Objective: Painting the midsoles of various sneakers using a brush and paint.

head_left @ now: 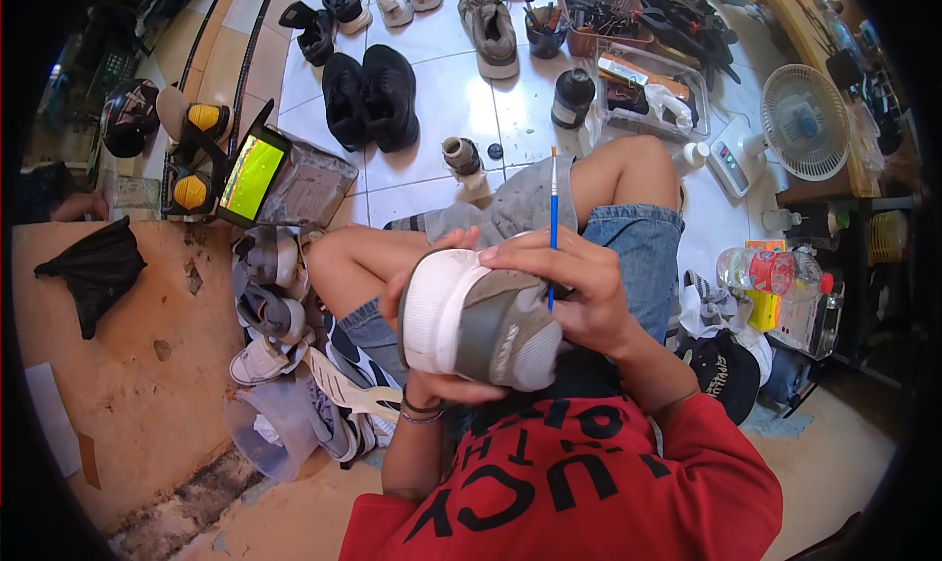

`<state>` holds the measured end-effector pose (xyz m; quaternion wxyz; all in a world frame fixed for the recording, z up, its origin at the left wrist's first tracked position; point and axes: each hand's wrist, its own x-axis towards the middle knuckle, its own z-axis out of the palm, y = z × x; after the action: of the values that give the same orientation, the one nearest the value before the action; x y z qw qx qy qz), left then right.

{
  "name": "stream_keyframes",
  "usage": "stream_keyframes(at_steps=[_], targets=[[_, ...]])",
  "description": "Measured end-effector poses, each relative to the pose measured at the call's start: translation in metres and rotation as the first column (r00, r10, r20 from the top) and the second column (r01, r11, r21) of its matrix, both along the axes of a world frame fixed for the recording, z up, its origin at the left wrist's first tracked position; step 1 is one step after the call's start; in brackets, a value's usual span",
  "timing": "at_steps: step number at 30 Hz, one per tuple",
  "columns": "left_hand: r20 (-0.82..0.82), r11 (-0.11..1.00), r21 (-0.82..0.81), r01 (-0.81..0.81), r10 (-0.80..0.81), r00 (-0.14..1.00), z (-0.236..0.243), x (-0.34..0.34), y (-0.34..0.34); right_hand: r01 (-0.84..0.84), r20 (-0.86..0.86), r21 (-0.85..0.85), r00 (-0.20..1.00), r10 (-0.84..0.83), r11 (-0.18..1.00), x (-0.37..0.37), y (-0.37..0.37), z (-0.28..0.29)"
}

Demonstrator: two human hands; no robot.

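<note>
Hanging over the denim shorts, a green-grey shoe with a white band is being held in both hands. It's cupped by the left hand, fingers curled round it, partly hidden. Fingertips of the right hand are rested on the upper side, and a skinny blue paintbrush is pinched narrowly there, bristles pointed away from the body.
</note>
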<state>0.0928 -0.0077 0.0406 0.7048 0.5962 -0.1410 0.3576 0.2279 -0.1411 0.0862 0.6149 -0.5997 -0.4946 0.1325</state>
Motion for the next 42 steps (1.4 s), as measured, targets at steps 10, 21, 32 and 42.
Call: stream_keyframes(at_steps=[10, 21, 32, 42], targets=[[0.006, 0.984, -0.080, -0.161, 0.162, 0.987, 0.045, -0.025, -0.017, 0.009, 0.225, 0.037, 0.974, -0.017, 0.999, 0.000, -0.017, 0.037], [-0.133, 0.899, -0.273, -0.342, 0.317, 0.939, 0.069, -0.034, -0.039, -0.190, 0.266, 0.087, 0.950, 0.161, 0.978, -0.012, -0.016, 0.043], [-0.430, 0.776, -0.274, -0.568, 0.429, 0.794, 0.012, -0.019, -0.017, -0.023, 0.263, -0.051, 0.964, 0.036, 0.998, 0.005, 0.015, -0.013], [-0.613, 0.775, 0.609, -0.169, 0.595, 0.520, -0.003, -0.066, 0.011, -0.069, 0.161, -0.160, 0.982, 0.095, 0.985, -0.016, 0.034, -0.075]])
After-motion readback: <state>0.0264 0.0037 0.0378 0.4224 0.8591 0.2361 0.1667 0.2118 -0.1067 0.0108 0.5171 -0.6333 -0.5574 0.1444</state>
